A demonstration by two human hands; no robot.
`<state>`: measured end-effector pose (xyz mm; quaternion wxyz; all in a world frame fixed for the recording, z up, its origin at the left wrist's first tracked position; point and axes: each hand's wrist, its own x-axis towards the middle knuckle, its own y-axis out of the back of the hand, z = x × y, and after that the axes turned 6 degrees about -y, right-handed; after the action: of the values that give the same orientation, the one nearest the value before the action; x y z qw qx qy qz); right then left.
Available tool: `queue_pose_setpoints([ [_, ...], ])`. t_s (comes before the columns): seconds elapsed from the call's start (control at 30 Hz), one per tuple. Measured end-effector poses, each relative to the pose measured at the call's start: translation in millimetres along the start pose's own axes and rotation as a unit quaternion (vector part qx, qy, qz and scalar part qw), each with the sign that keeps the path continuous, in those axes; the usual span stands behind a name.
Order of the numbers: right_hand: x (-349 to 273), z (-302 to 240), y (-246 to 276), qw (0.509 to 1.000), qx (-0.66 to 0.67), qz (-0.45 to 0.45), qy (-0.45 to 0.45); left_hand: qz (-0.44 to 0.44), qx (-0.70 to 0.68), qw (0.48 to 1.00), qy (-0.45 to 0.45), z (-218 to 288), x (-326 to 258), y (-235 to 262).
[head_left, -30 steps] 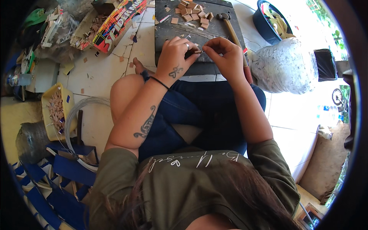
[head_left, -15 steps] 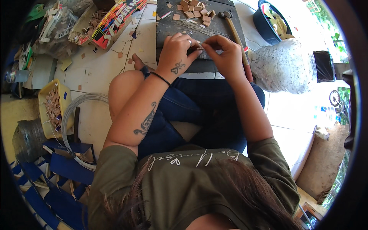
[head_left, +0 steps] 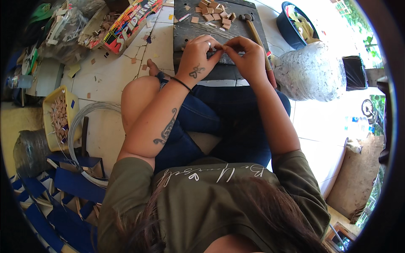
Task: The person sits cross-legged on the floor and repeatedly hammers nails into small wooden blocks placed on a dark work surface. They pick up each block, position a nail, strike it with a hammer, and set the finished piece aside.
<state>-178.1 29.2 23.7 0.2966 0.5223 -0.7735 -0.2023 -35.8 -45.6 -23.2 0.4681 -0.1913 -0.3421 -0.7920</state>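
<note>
To the right of the right hand (head_left: 249, 61) sits a bulging, whitish plastic sack (head_left: 310, 71); farther ahead, a round, dark-blue plastic tub (head_left: 287, 33).

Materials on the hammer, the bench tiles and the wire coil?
Hammer: dull grey metal head, probably steel; tan handle, likely wood, with a reddish end, maybe painted.
Bench tiles: matte, tan-brown, square-cut; wood or fibreboard, can't tell which.
Wire coil: bare metal by its silvery-grey strands; alloy unclear.
</note>
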Motion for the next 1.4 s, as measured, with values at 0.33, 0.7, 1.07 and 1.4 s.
queue_pose_setpoints([
  [0.33, 2.5, 3.6, 3.4, 0.998, 0.037, -0.019, -0.036, -0.027, 0.0, 0.998, 0.049, 2.5, -1.8, 4.2],
  [0.7, 2.2, 4.0, 1.9, 0.999, 0.035, -0.009, -0.015, -0.052, 0.039, 0.997, 0.046, 0.2, -2.6, 5.3],
  [1.07, 1.5, 2.1, 2.6, 1.0, 0.001, -0.019, 0.001, -0.032, 0.02, 0.999, 0.038, -1.1, -3.2, 3.2],
  [1.4, 1.1, -0.5, 3.1, 1.0, -0.014, -0.01, 0.011, -0.046, 0.033, 0.998, 0.034, -1.1, -2.8, 5.2],
])
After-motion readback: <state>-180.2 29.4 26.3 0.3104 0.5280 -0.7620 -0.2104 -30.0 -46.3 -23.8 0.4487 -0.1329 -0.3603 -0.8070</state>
